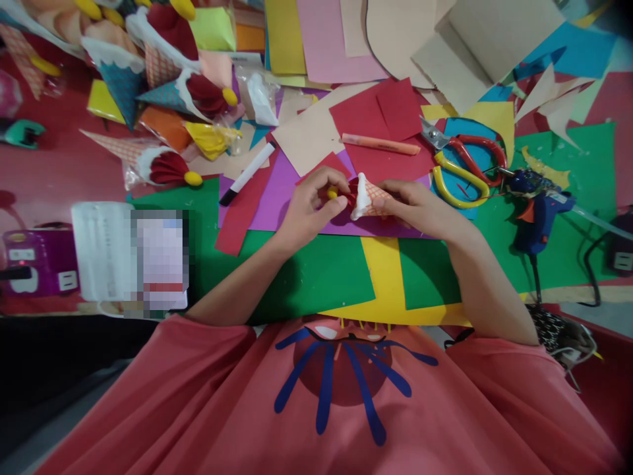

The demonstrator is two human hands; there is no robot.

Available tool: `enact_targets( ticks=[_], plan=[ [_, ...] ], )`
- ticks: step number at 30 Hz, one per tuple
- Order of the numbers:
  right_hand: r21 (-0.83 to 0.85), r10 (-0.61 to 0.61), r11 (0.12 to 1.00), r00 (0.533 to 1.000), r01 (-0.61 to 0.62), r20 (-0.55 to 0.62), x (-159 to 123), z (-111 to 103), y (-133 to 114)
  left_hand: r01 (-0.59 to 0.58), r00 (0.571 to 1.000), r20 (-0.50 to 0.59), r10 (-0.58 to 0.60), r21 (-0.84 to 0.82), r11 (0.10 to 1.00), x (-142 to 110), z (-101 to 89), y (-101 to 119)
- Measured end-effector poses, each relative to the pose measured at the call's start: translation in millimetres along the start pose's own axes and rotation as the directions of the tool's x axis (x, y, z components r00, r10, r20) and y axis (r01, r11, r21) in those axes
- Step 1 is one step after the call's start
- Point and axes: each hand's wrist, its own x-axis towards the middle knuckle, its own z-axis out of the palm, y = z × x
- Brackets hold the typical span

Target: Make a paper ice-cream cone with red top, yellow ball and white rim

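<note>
A small paper ice-cream cone (372, 200) lies sideways between my hands, above a purple sheet (277, 204). It has an orange checked cone, a white fluffy band and a dark red pleated top with a yellow ball at its end. My left hand (316, 208) is closed with thumb and fingers around the yellow ball and red top, partly hiding them. On the other side, my right hand (420, 206) grips the checked cone, and its fingers cover the tip. Near my right hand are red-and-yellow-handled scissors (462, 165). A black-capped white marker (247, 173) rests to the left.
Several similar paper cones (116, 72) crowd the upper left. A blue glue gun (539, 211) with a cord lies at right on a green sheet (588, 171). An orange pen (380, 144) lies among coloured papers. A blurred phone (163, 264) and purple power socket (39, 260) are at left.
</note>
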Motion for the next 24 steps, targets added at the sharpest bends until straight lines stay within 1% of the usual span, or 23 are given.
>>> enact_targets(
  ticks=[4, 11, 20, 24],
  plan=[
    [-0.042, -0.019, 0.999, 0.999, 0.017, -0.039, 0.6, 3.3, 2.4, 0.015, 1.000, 0.006, -0.015, 0.036, 0.999, 0.2, 1.1, -0.3],
    [-0.015, -0.039, 0.999, 0.999, 0.038, -0.031, -0.7, 3.8, 1.3, -0.012, 1.000, 0.002, 0.012, 0.070, 0.997, 2.8, 0.4, -3.5],
    [-0.016, -0.060, 0.998, 0.998, 0.060, -0.013, -1.4, 4.6, 0.6, -0.030, 1.000, 0.004, 0.030, 0.042, 0.999, 3.5, 0.1, -0.7],
    [-0.041, -0.090, 0.995, 0.996, 0.089, -0.021, -1.7, 5.2, 0.6, -0.045, 0.999, -0.007, 0.045, -0.016, 0.999, 3.6, 1.3, -1.3]
  ],
)
